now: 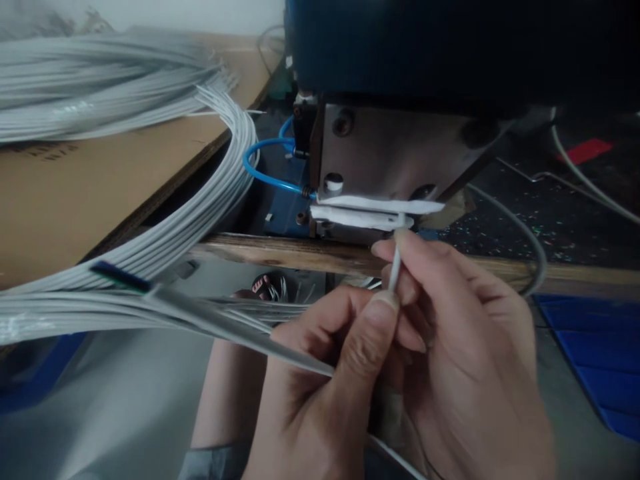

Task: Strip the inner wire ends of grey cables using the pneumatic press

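Both my hands are closed on a thin grey cable (395, 270) in front of a machine. My left hand (335, 373) pinches it between thumb and forefinger. Just above, my right hand (450, 333) grips the same cable close to its tip, which points up at the slot between two white-covered jaws (360, 217). Whether the tip is inside the slot, I cannot tell. Another grey cable length (225, 330) runs from my left hand out to the left, its blurred end showing dark inner wires (120, 277).
Bundled grey cables (200, 200) loop down from a cardboard surface (125, 173) at the left. The machine's metal plate (390, 153) has a blue air hose (270, 177). A wooden table edge (250, 248) crosses below, and a blue crate-like object (595, 353) stands at the right.
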